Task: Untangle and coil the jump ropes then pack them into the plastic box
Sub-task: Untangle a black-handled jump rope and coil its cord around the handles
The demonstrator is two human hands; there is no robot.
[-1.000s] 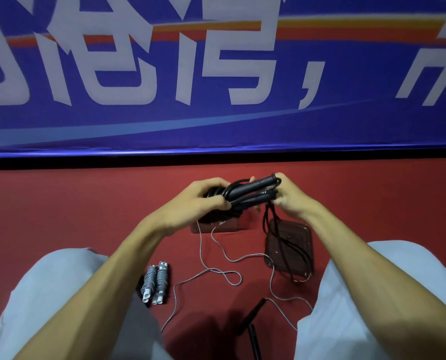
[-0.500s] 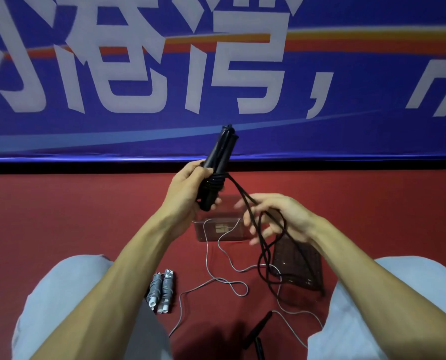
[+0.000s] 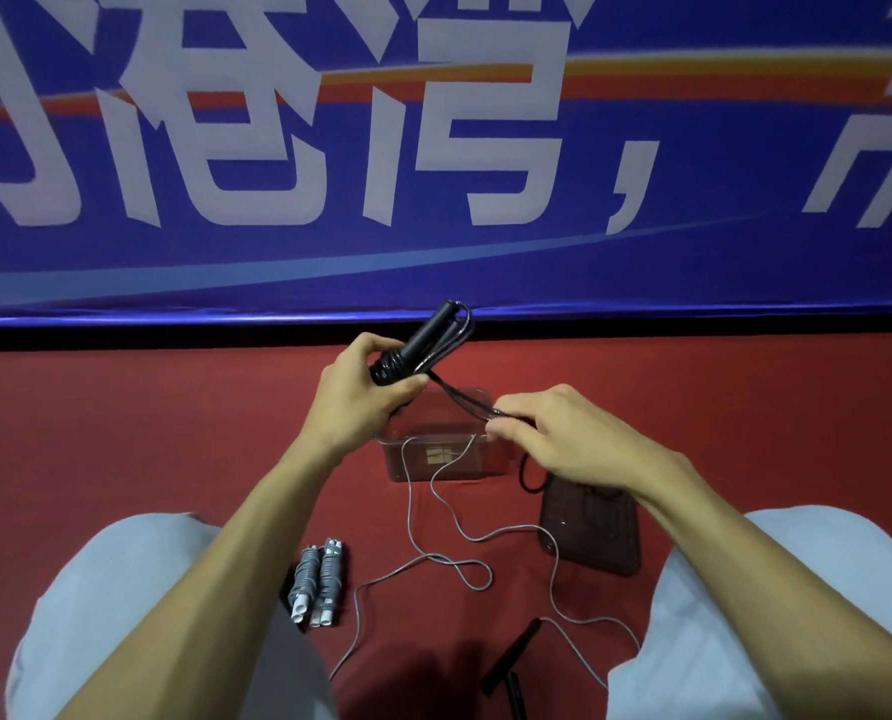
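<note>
Grips with the left hand [image 3: 360, 402] the black jump rope [image 3: 425, 337] by its two handles, fingers and thumb curled round the lower end, over several tight turns of wound cord. Holds the handles tilted, upper ends pointing up and to the right, just reaching the bottom edge of the blue banner [image 3: 433, 262]. Pinches with the right hand [image 3: 573, 439] the same rope's free cord between thumb and fingertips, lower than the left hand and off to its right. Stretches two black strands straight from the wound bundle down to that pinch; lets the remainder hang in a loop under the right palm.

Works in the air above the clear plastic box [image 3: 490, 467], set on the red floor [image 3: 147, 433] below and between the two hands. Right of the box, partly under the right wrist: the dark see-through lid [image 3: 589, 537], flat on the floor. By the left knee, well apart from both hands: a grey jump rope [image 3: 316, 584], coiled round its white handles. Between the knees: a loose grey cord [image 3: 459, 562] in open loops, running from the box front down to a pair of black handles [image 3: 511, 649]. Cannot tell whether its far end lies inside the box.
</note>
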